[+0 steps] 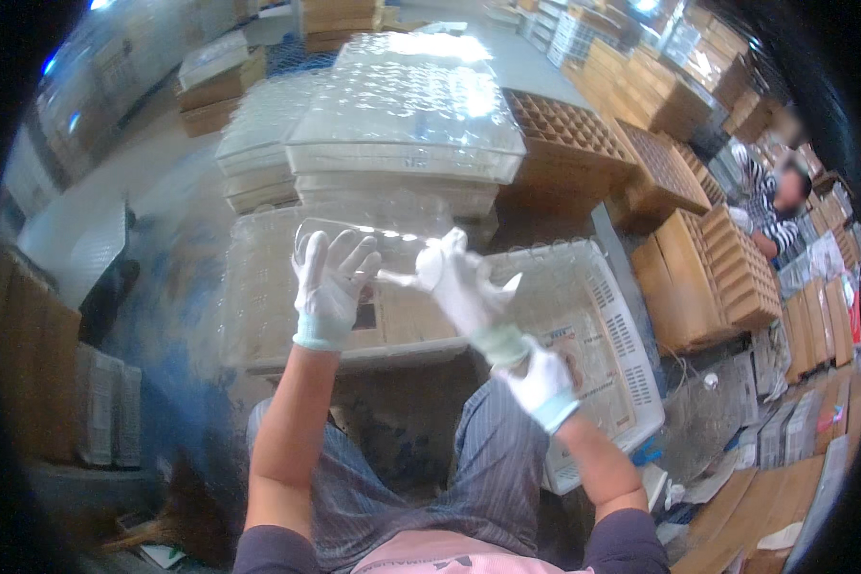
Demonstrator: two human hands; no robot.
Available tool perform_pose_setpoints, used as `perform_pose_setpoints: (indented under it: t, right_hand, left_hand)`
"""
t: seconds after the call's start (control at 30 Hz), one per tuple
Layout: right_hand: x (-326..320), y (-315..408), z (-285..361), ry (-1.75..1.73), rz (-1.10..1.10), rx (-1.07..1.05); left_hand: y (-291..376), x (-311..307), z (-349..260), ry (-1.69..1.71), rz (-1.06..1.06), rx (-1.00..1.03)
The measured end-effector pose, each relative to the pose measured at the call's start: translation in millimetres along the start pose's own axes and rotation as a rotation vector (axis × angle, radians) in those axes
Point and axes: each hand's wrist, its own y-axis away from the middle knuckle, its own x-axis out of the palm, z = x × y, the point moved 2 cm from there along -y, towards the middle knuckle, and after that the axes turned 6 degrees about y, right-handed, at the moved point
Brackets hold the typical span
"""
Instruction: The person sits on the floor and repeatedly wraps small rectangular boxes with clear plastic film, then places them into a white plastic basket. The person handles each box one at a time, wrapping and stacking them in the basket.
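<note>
A clear glass vessel (pixel 394 233), seemingly a tall cylinder, lies sideways before me, its left end against my left hand (pixel 333 280), whose gloved fingers are spread along it and support it. My right hand (pixel 542 380), also in a white glove with a teal cuff, grips the green cuff of a loose white glove (pixel 466 280). That loose glove looks puffed out, and its fingers touch or overlap the right part of the glass. Blur hides the exact contact there. Below both hands is a low surface of brown card (pixel 416 316) with clear glassware on its far part.
A white plastic crate (pixel 624 337) with a printed sheet stands at right. Wrapped stacks of glassware (pixel 402 136) rise ahead, beside cartons with cardboard dividers (pixel 567 129). More divider cartons (pixel 735 265) stand right, near another person (pixel 775 208) in striped sleeves. Boxes (pixel 36 359) are at left.
</note>
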Motion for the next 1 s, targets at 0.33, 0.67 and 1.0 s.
perform_pose_setpoints:
  t: [0.33,0.67,1.0]
  right_hand:
    - [54,27,130,-0.703,0.482,-0.139]
    - [77,6,182,-1.309,1.056,0.016]
    - [124,42,150,-0.494,-0.015,-0.142]
  left_hand:
    - [-7,-5,-87,0.352,0.288,-0.034]
    - [25,29,-69,0.017,0.490,-0.128]
    - [15,9,-79,-0.483,0.004,0.272]
